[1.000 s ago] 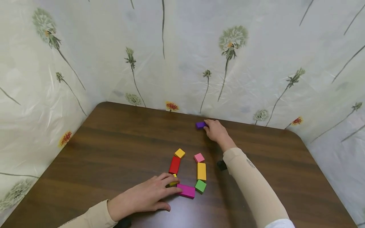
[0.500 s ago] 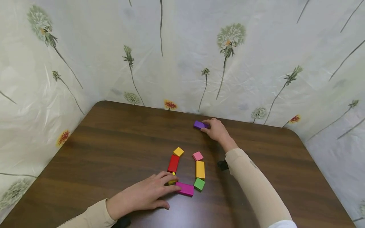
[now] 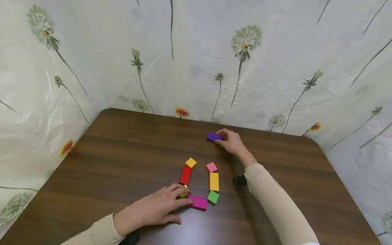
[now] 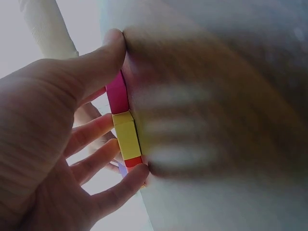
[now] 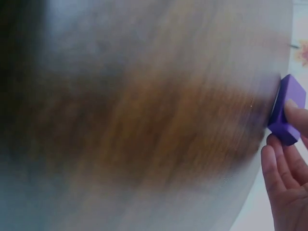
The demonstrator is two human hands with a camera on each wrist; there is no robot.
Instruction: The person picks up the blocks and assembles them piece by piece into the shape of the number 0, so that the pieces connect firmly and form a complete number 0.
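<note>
Toward the far edge of the table, my right hand (image 3: 231, 141) pinches a purple rectangular block (image 3: 214, 136) between thumb and fingers. In the right wrist view, the thumb lies on the purple block (image 5: 288, 113) and the fingers are at its near end. My left hand (image 3: 154, 207) lies low with fingers spread, its fingertips touching a yellow block (image 3: 184, 195) and a magenta block (image 3: 198, 202). The left wrist view shows fingertips against the yellow block (image 4: 127, 137), with the thumb near the magenta block (image 4: 117, 94). Part of the yellow block is hidden by fingers in the head view.
Beyond the yellow block, a red block (image 3: 185, 175) and an orange-yellow cube (image 3: 190, 162) continue the left row. A green cube (image 3: 213, 197), an orange-yellow block (image 3: 214, 182) and a pink cube (image 3: 211, 167) form the right row. Flowered sheeting (image 3: 196, 61) hangs behind the brown table (image 3: 128, 153).
My right hand has drawn the purple block slightly nearer and turned it a little. The left hand and the other blocks stay in place; the head view has shifted slightly.
</note>
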